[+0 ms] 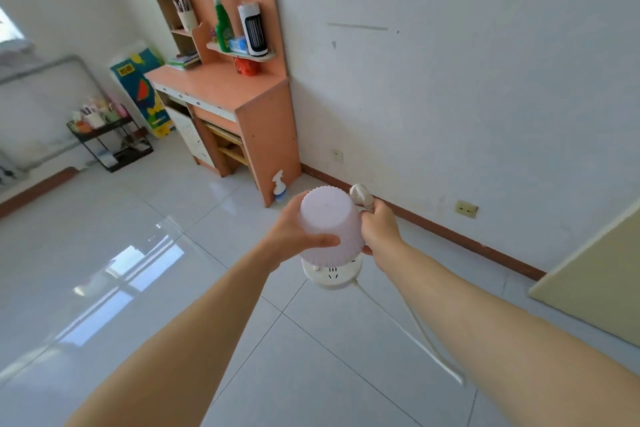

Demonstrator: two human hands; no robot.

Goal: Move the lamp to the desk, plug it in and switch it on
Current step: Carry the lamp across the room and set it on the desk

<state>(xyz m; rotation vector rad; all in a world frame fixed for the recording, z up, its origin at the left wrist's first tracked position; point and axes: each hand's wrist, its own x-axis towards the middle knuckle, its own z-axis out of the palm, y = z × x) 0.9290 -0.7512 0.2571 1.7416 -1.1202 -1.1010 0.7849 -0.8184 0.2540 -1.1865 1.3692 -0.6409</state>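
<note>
White lamp hangs in mid-air, well short of the orange surface; left hand wraps its shade, right hand closed on the plug. Its loose cord dangles floorward and could snag or trip, and the base might slip from the shade.

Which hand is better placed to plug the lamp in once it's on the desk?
Right. The right hand already holds the plug, and the wall socket lies on its side. The left hand is gripping the lamp.

Orange desk with red packet, white tiled floor bearing spray bottle
</note>
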